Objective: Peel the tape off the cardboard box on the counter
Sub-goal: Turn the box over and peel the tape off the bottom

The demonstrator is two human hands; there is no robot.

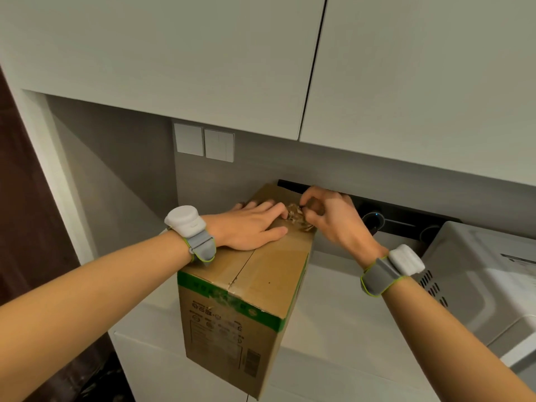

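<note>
Centrally, a tall cardboard box is stood upright on a white counter, with its near lower corner hanging a little past the counter's front edge. A green band is printed around the top of its sides, and printed text and a barcode are seen on the near face, too blurred to be read. The top flaps are closed, and a seam is seen running from the near edge toward the far end. The left hand is laid palm down on the far part of the box top, its fingers stretched out flat and held loosely together, with the thumb set apart along the seam. The right hand is held just beside it at the far right edge of the top; its thumb and forefinger are pinched on a crumpled, brownish clump of tape, and the other fingers are curled in. The clump is bunched on the box top between the 2 hands, touching the fingertips of the left. A grey band with a white module is worn on each wrist. To the right, a white appliance is set on the counter, well apart from the box. Behind the box, a dark panel with round knobs is seen against the wall, and 2 white switch plates are mounted under the pale upper cabinets
</note>
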